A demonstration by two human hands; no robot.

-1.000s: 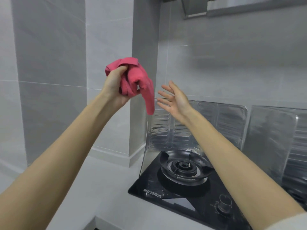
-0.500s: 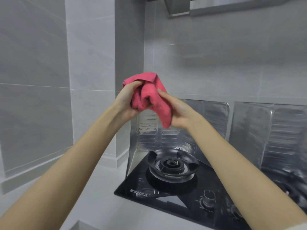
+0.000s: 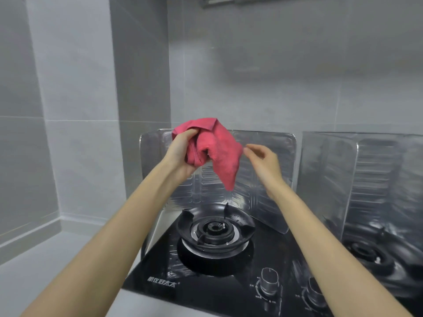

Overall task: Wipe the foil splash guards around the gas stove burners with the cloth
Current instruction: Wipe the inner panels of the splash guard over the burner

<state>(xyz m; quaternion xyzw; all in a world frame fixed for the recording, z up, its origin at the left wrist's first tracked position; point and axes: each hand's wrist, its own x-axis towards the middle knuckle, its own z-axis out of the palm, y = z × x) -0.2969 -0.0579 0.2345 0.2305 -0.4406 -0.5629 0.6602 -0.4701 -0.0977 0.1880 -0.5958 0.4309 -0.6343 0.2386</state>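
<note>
The crumpled pink-red cloth hangs at mid-frame, bunched in the person's left grip, whose fingers are clamped round it. One corner dangles before the folded silver foil splash guard behind the black round gas burner. The right grip, blurred, fingers loosely apart, hovers just beside the cloth's edge.

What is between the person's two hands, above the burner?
The pink cloth, in the head view: the left hand grips its bunched top, and its loose end hangs beside the right hand.
</note>
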